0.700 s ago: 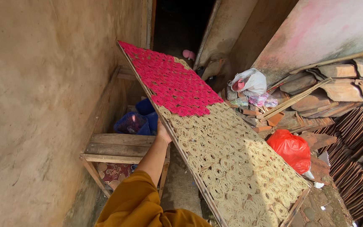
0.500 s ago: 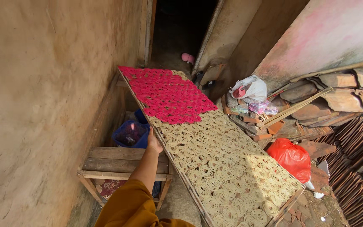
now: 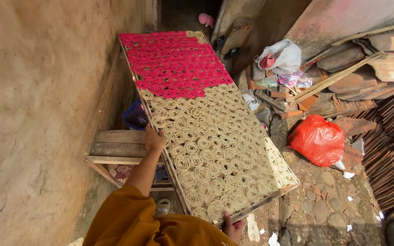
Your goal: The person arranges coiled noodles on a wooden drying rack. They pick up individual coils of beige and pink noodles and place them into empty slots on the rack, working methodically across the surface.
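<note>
Both hands, left hand (image 3: 154,139) and right hand (image 3: 232,227), grip the long tray (image 3: 270,199) (pink and tan coils).

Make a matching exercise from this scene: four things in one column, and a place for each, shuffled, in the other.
Things:
1. left hand
2. right hand
3. red plastic bag
4. pink coils

Places:
A. on the stony ground right of the drying rack
B. gripping the rack's near end
C. on the rack's far part
D. on the rack's long left edge

Pairs: 1-D, 2-B, 3-A, 4-C
</note>
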